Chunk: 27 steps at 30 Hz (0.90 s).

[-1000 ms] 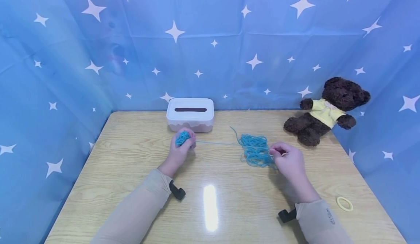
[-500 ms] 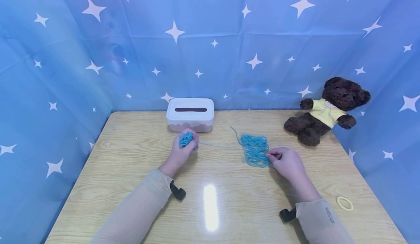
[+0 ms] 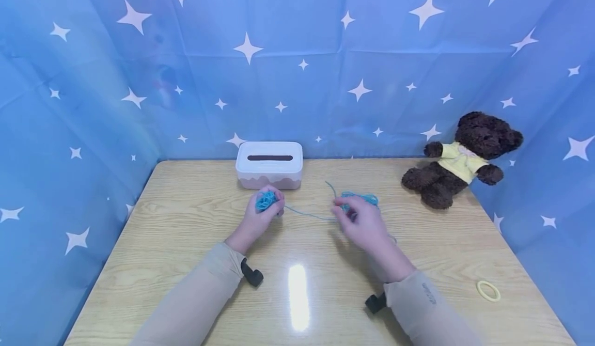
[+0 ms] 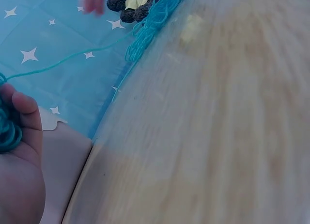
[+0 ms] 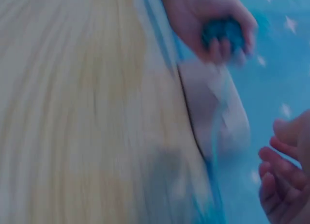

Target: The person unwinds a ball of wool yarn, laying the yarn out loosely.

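Cupped in my left hand [image 3: 257, 217] is a small wound ball of blue yarn [image 3: 266, 201], with the fingers curled around it in front of the tissue box. A loose strand [image 3: 307, 214] sags from the ball toward a looped yarn pile [image 3: 369, 198] on the table. My right hand [image 3: 364, 224] hovers over that pile and hides much of it. In the right wrist view its fingers [image 5: 281, 173] are loosely bent and the thumb stands apart, with nothing pinched; the strand runs past to their left. The left wrist view shows the yarn loops [image 4: 145, 37] beyond the left hand.
A white tissue box [image 3: 269, 166] with a slot in its lid stands at the table's back edge. A brown teddy bear [image 3: 465, 152] in a yellow shirt sits at the back right. On the right lies a pale yellow ring [image 3: 488, 291]. Star-printed blue cloth surrounds the table.
My right hand has moved left from the pile's right side to over it, its fingers loosening. The strand, taut at first, now sags. My left hand shifted slightly right with the ball.
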Available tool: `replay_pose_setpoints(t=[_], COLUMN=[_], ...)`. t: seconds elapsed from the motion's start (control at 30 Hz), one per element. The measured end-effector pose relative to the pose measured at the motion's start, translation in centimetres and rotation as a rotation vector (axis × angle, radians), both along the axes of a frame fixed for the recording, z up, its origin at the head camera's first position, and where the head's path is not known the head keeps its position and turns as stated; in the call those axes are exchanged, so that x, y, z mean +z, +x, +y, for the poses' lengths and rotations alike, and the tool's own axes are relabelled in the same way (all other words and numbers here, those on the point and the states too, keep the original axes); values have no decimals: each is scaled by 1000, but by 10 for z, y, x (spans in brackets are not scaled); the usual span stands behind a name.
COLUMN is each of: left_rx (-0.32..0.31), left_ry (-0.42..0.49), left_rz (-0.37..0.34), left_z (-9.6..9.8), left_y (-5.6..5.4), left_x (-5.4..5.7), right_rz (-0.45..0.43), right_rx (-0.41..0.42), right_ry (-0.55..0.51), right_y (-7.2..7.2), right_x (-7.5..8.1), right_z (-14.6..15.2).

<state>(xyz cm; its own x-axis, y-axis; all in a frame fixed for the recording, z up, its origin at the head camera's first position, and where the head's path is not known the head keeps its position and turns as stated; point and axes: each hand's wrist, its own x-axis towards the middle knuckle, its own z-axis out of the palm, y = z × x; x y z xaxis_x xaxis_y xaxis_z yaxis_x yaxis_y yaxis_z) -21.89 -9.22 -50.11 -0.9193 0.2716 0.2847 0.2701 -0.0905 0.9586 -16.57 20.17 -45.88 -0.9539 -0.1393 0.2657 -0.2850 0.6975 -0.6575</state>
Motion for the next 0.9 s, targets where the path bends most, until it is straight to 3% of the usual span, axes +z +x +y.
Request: replay_pose_setpoints(t=[0.17, 0.27, 0.4, 0.67, 0.9], left_rx=[-9, -11, -8, -6, 3], left_ry=[-20, -28, -27, -24, -19], left_rz=[-9, -15, -13, 10, 3], left_z=[0, 0, -1, -1, -2], left_y=[2, 3, 1, -1, 0], left_x=[3, 3, 2, 2, 1], right_rz=[-98, -129, -106, -113, -19], right_rx=[128, 139, 113, 62, -14], right_ry=[-25, -35, -32, -16, -20], right_y=[-7, -11, -15, -14, -5], right_x=[-4, -5, -4, -5, 3], right_z=[-54, -75, -89, -80, -41])
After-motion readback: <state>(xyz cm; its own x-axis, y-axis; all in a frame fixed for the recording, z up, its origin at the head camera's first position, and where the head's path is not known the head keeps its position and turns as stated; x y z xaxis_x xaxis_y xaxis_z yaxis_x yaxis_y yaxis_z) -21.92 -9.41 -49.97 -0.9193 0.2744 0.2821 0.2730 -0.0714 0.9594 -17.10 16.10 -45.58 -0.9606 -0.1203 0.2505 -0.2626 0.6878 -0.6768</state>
